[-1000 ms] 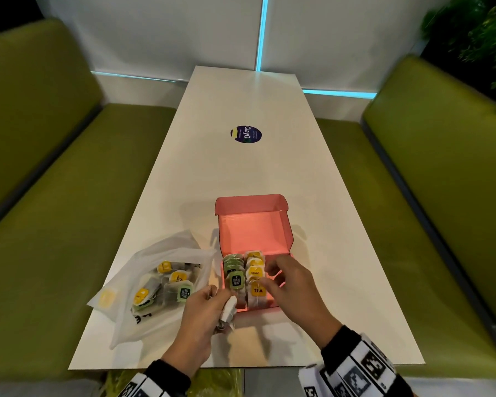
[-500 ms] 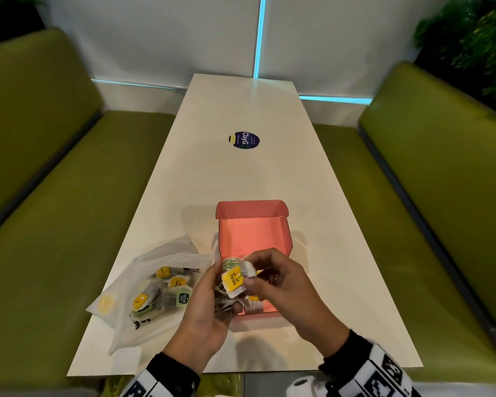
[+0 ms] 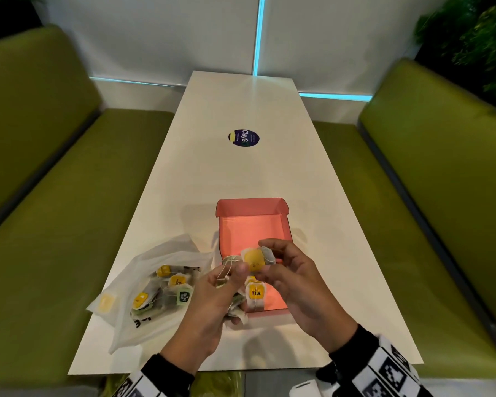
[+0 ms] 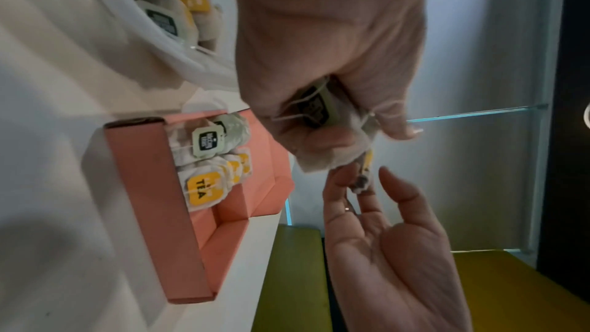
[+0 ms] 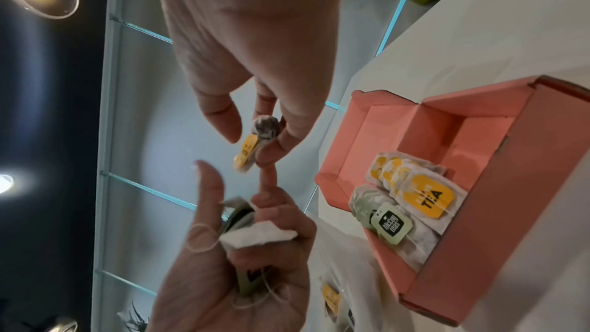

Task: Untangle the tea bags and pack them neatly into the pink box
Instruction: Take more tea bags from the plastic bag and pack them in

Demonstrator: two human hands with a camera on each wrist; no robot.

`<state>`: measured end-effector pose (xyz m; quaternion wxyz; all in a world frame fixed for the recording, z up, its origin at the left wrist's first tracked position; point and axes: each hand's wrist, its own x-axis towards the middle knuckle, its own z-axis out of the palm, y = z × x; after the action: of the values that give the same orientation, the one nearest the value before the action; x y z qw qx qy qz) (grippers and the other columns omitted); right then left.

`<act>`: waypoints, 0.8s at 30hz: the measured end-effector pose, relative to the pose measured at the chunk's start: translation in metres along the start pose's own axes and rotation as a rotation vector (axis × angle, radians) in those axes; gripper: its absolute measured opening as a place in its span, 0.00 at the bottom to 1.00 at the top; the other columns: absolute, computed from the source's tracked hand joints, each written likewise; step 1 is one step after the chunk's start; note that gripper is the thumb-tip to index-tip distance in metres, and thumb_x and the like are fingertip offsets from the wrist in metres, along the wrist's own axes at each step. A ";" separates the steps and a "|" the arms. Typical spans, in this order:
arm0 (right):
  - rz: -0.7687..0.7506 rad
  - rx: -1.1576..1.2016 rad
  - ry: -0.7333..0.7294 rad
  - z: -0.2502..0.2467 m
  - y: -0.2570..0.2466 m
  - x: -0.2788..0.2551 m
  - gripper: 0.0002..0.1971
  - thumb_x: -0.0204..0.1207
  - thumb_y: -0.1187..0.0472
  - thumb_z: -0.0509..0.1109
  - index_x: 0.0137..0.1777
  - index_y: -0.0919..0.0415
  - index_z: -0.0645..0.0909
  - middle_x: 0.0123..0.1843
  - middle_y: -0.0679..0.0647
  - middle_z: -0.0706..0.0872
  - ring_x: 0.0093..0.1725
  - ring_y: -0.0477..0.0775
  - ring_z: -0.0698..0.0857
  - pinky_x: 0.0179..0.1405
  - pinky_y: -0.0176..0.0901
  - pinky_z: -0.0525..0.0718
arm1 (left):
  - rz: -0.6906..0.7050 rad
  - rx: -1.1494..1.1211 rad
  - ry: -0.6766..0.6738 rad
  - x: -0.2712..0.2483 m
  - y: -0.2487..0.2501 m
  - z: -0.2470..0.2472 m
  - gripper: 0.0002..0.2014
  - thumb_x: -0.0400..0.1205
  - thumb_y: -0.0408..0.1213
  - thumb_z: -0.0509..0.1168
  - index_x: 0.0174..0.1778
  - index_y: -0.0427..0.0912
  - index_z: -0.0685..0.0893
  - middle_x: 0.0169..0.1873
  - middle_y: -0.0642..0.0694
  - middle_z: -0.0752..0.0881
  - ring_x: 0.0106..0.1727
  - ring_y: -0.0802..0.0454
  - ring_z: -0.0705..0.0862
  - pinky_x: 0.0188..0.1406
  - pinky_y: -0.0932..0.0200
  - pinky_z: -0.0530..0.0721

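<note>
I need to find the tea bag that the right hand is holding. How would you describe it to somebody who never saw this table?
Start at the open pink box on the white table. Just above its near end, the right hand pinches one tea bag. Unlike the boxed ones, it is held in the air, yellow tag showing.

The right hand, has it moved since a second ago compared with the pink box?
Yes. The right hand has come up out of the pink box, where it rested on the packed bags, and now pinches a yellow-tagged tea bag above it.
</note>
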<state>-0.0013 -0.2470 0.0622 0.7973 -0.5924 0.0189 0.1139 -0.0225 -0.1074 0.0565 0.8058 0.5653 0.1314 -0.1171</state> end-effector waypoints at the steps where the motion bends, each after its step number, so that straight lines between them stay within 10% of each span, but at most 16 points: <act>1: -0.004 0.000 0.008 0.001 0.001 0.000 0.16 0.66 0.74 0.74 0.52 0.60 0.83 0.47 0.56 0.86 0.45 0.52 0.85 0.45 0.41 0.84 | 0.008 0.015 0.036 0.001 0.000 0.000 0.12 0.68 0.49 0.73 0.31 0.44 0.86 0.22 0.44 0.78 0.18 0.54 0.75 0.13 0.68 0.68; 4: -0.007 0.006 0.059 0.000 0.003 -0.001 0.10 0.72 0.72 0.70 0.51 0.62 0.82 0.45 0.58 0.86 0.43 0.53 0.86 0.43 0.42 0.85 | 0.026 0.030 0.087 0.003 0.004 0.000 0.03 0.74 0.31 0.71 0.38 0.35 0.85 0.23 0.46 0.82 0.18 0.54 0.78 0.13 0.68 0.70; 13: 0.136 -0.021 0.033 -0.014 -0.007 -0.001 0.05 0.77 0.72 0.65 0.44 0.63 0.79 0.33 0.57 0.87 0.31 0.56 0.88 0.30 0.38 0.84 | -0.010 0.113 0.087 0.005 0.016 -0.009 0.07 0.77 0.29 0.68 0.32 0.38 0.81 0.19 0.49 0.80 0.16 0.54 0.76 0.13 0.68 0.68; 18: 0.078 -0.369 -0.007 -0.022 -0.015 0.004 0.12 0.77 0.73 0.64 0.52 0.56 0.79 0.47 0.51 0.89 0.45 0.50 0.86 0.39 0.32 0.80 | -0.032 0.272 0.006 0.007 0.021 -0.017 0.10 0.77 0.28 0.68 0.29 0.40 0.81 0.19 0.49 0.77 0.18 0.52 0.75 0.13 0.67 0.66; 24: -0.003 -0.959 -0.386 -0.022 -0.028 0.006 0.22 0.70 0.66 0.75 0.62 0.48 0.78 0.52 0.43 0.86 0.50 0.40 0.81 0.52 0.29 0.78 | -0.013 0.616 -0.139 0.010 0.029 -0.018 0.14 0.75 0.33 0.72 0.23 0.49 0.83 0.22 0.51 0.78 0.23 0.54 0.76 0.16 0.66 0.70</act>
<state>0.0129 -0.2749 0.0809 0.4254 -0.8595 -0.1835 0.2159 -0.0050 -0.0812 0.0725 0.6029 0.7727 0.0379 -0.1951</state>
